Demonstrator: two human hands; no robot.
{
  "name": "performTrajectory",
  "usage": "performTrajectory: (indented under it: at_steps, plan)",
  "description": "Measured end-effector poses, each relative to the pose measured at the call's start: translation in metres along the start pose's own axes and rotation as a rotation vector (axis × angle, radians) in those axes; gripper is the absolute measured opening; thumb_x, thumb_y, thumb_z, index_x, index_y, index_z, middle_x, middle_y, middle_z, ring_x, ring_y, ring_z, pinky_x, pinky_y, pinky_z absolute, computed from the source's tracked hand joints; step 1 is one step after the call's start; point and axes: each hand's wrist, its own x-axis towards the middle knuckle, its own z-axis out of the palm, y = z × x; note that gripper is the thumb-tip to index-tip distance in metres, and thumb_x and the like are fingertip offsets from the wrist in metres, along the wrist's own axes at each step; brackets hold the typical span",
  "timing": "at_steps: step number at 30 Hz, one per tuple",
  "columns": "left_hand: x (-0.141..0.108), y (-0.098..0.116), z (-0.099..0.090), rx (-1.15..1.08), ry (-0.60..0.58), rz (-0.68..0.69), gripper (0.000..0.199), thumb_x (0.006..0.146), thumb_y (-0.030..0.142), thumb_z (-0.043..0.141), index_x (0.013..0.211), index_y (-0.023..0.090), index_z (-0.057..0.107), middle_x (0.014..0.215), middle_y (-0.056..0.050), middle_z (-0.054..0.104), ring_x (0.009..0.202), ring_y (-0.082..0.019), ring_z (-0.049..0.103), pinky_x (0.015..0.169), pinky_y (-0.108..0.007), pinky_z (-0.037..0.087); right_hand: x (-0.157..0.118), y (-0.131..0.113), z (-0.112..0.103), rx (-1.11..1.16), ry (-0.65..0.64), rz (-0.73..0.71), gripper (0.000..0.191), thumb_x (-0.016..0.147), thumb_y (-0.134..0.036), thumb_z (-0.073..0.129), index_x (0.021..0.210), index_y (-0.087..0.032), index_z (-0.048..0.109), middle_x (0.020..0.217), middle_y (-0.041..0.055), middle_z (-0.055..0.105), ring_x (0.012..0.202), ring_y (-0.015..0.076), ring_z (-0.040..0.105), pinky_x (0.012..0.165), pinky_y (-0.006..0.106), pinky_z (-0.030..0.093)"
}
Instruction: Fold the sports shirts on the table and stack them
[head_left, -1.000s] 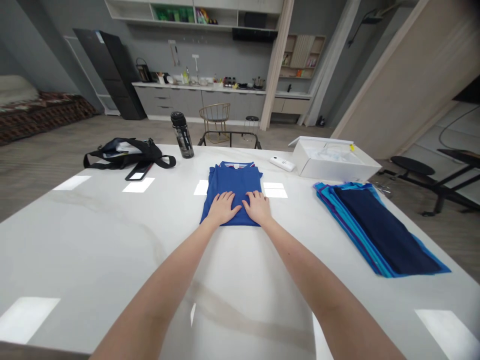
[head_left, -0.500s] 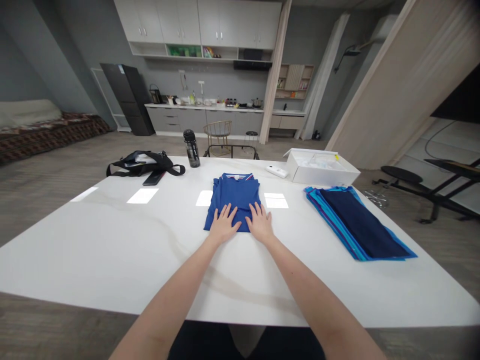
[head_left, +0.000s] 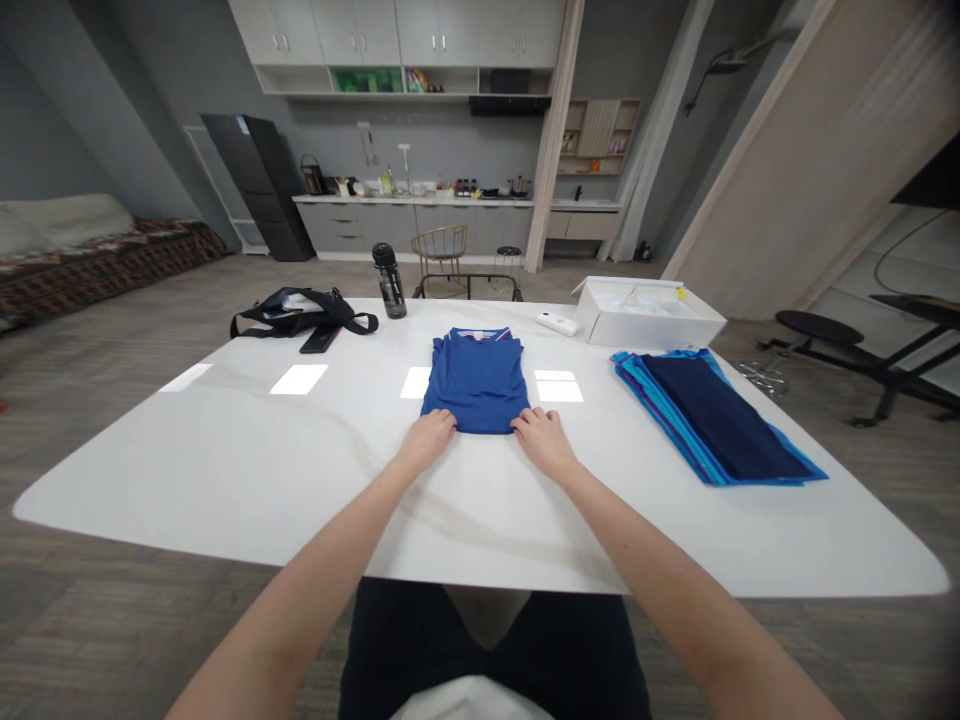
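A: How many shirts are between the person's two hands?

B: Only one, a folded blue shirt [head_left: 480, 380]. It lies flat on one white table [head_left: 247, 470], near the middle of its width. Its single collar [head_left: 480, 334], with striped trim, points away from the person.

A: And what do the two hands do?

B: The left hand [head_left: 431, 437] touches the near left corner of the shirt, and the right hand [head_left: 546, 440] touches the near right corner. On both hands the fingers are bent and close together, not spread. Whether they pinch the cloth or only rest on it, one cannot tell, because the thumbs are not clearly seen.

A: Are there other clothes?

B: Yes, one stack of folded clothes [head_left: 720, 415], well apart from the shirt, to the right. One navy piece lies on top, with several blue and turquoise layers below; their exact number cannot be counted.

A: Which other things does the table carry?

B: Five. Beyond the stack there is one white box [head_left: 660, 330], and just beside it one small white device [head_left: 558, 323]. On the left side there are one dark bottle [head_left: 389, 283], standing upright, one black bag [head_left: 279, 320] and one phone [head_left: 319, 340], near the bag's strap.
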Motion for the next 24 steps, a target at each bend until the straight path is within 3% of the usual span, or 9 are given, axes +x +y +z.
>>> performTrajectory:
  at_steps: [6,11,16,18,20,24]
  plan:
    - [-0.018,0.022,-0.008,0.051,-0.026,0.032,0.024,0.103,0.017,0.04,0.106,0.015,0.064,0.104,-0.011,0.065,0.099,-0.024,0.059,0.086,-0.037,0.046,-0.015,-0.009,-0.012,-0.057,-0.053,-0.024,0.029,0.102,-0.012,0.038,0.107,-0.019,0.066,0.108,0.012,0.065,0.105,0.0265,0.052,0.087,0.041,0.03]
    - [-0.075,0.054,-0.023,0.013,-0.087,0.118,0.02,0.102,0.017,0.043,0.105,0.017,0.063,0.1,-0.008,0.064,0.092,-0.023,0.059,0.081,-0.037,0.045,-0.08,-0.018,-0.025,0.027,-0.075,-0.079,0.027,0.103,-0.012,0.039,0.105,-0.019,0.065,0.101,0.01,0.066,0.1,0.0251,0.055,0.087,0.041,0.031]
    - [-0.127,0.089,-0.045,-0.112,-0.19,0.197,0.018,0.103,0.022,0.045,0.099,0.021,0.063,0.093,-0.004,0.066,0.088,-0.022,0.061,0.082,-0.037,0.044,-0.139,-0.021,-0.049,0.308,-0.23,-0.135,0.022,0.102,-0.016,0.045,0.098,-0.021,0.066,0.098,0.005,0.068,0.095,0.0208,0.06,0.086,0.037,0.036]
    - [-0.127,0.091,-0.053,-0.24,-0.212,0.204,0.017,0.103,0.032,0.049,0.1,0.023,0.063,0.094,-0.003,0.068,0.088,-0.021,0.063,0.082,-0.036,0.045,-0.143,-0.014,-0.056,0.475,-0.275,-0.132,0.016,0.1,-0.022,0.052,0.1,-0.024,0.068,0.101,0.003,0.069,0.096,0.0191,0.062,0.086,0.034,0.04]
    - [-0.112,0.081,-0.056,-0.355,-0.164,0.144,0.021,0.101,0.041,0.051,0.105,0.025,0.064,0.098,-0.002,0.069,0.091,-0.02,0.065,0.084,-0.035,0.046,-0.132,0.001,-0.054,0.596,-0.263,-0.053,0.016,0.098,-0.028,0.056,0.106,-0.025,0.069,0.101,0.0022,0.071,0.092,0.018,0.063,0.084,0.031,0.043]
    - [-0.051,0.034,-0.045,-0.427,0.083,-0.201,0.023,0.099,0.038,0.05,0.11,0.024,0.064,0.101,-0.004,0.069,0.092,-0.021,0.066,0.084,-0.034,0.05,-0.077,0.038,-0.029,0.649,-0.119,0.224,0.022,0.095,-0.037,0.057,0.102,-0.023,0.072,0.091,0.003,0.072,0.075,0.0177,0.062,0.075,0.03,0.047]
